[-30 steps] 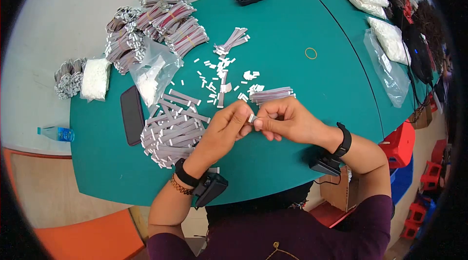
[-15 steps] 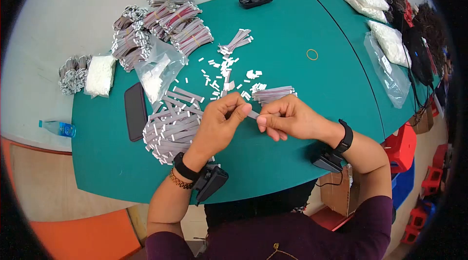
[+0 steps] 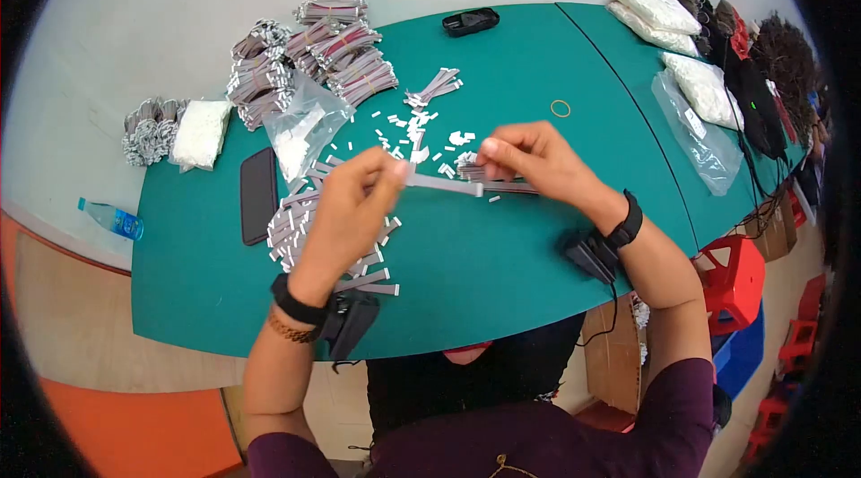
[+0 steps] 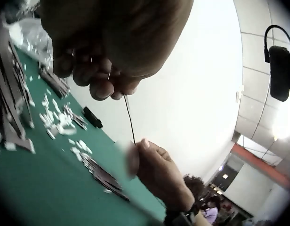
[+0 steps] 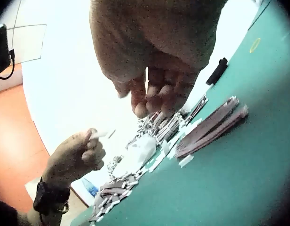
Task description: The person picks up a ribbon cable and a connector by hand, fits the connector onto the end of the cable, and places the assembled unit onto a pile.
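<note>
My left hand point(image 3: 345, 213) pinches one end of a short grey ribbon cable point(image 3: 448, 184) with white connector ends. The cable stretches toward the right, its far connector free in the head view. Just beyond that end is my right hand point(image 3: 547, 164), fingers loosely bent; no held thing shows in the right wrist view point(image 5: 159, 70). Below the right hand lies a neat row of ribbon cables point(image 5: 208, 129), partly hidden in the head view. Beside my left forearm spreads a loose pile of ribbon cables point(image 3: 291, 231). Small white pieces point(image 3: 417, 124) are scattered past the hands.
Banded cable bundles point(image 3: 359, 74) and a clear bag point(image 3: 309, 124) stand at the back left, near a dark phone point(image 3: 258, 195). A black case point(image 3: 471, 21) and a rubber band point(image 3: 560, 108) lie farther back. White packs point(image 3: 704, 88) sit at the right.
Both hands held the cable close together before. Now they are apart: the left has moved left with the cable, the right has let go and lifted away. A white piece shows below the right hand.
</note>
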Tool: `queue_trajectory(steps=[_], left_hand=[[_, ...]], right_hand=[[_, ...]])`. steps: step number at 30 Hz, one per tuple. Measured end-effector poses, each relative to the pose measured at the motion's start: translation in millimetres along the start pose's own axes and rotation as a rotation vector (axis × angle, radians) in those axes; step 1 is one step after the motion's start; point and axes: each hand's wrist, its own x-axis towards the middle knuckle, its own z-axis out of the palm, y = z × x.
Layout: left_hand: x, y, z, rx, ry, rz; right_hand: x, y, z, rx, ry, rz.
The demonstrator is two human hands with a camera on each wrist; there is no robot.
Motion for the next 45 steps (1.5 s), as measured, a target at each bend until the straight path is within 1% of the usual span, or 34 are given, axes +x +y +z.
queue_trajectory(steps=[2, 3, 6, 9, 12, 15, 18, 21, 24, 27, 30, 33, 39, 42, 45], left_hand=[[-13.4, -2.5, -16.2, 0.139, 0.062, -0.01], [-21.1, -4.8, -24.6, 0.207, 0.092, -0.016], [-42.5, -20.7, -49.1, 0.413, 0.205, -0.003], [-59.8, -27.3, -68.4, 0.673, 0.26, -0.076], [-66.3, -18.3, -75.0, 0.925, 0.265, -0.198], [-65.2, -21.9, -75.7, 0.977, 0.36, -0.172], [-55.6, -13.1, -58.3, 0.957, 0.379, 0.048], [-38.8, 4.9, -28.2, 0.772, 0.204, 0.016], [-18.6, -1.7, 3.0, 0.634, 0.016, 0.115], [8.0, -23.8, 24.1, 0.611, 0.001, 0.272], [29.1, -31.9, 39.1, 0.671, 0.016, 0.227], [44.8, -43.5, 43.7, 0.707, 0.047, 0.203], [51.2, -42.3, 46.8, 0.759, 0.009, 0.126], [50.1, -42.4, 44.6, 0.704, 0.022, 0.152], [46.9, -33.5, 39.0, 0.547, 0.002, 0.074]], right_hand=[[2.3, 3.2, -12.0, -0.288, 0.045, -0.049], [2.3, 8.7, -13.7, -0.271, 0.025, -0.027], [-3.2, -3.2, -14.3, -0.553, -0.08, -0.02], [-7.2, -7.4, -13.0, -0.699, -0.138, -0.024], [-6.1, 2.3, -15.6, -0.818, -0.123, -0.082], [-9.0, -1.8, -11.7, -0.918, -0.142, -0.048], [-9.5, -0.9, -8.9, -0.968, -0.14, -0.052], [-7.7, 1.1, -8.2, -1.017, -0.149, -0.02], [-6.9, 5.7, -11.7, -0.959, -0.116, -0.088], [-5.9, 6.6, -12.7, -0.919, -0.113, -0.085], [-6.4, 4.9, -14.3, -0.886, -0.11, -0.032], [-5.0, 6.4, -15.1, -0.864, -0.123, -0.013], [-5.7, 6.7, -15.3, -0.826, -0.081, -0.026], [-5.3, 7.2, -15.8, -0.842, -0.085, -0.036], [-3.6, 11.3, -16.2, -0.891, -0.087, -0.043]])
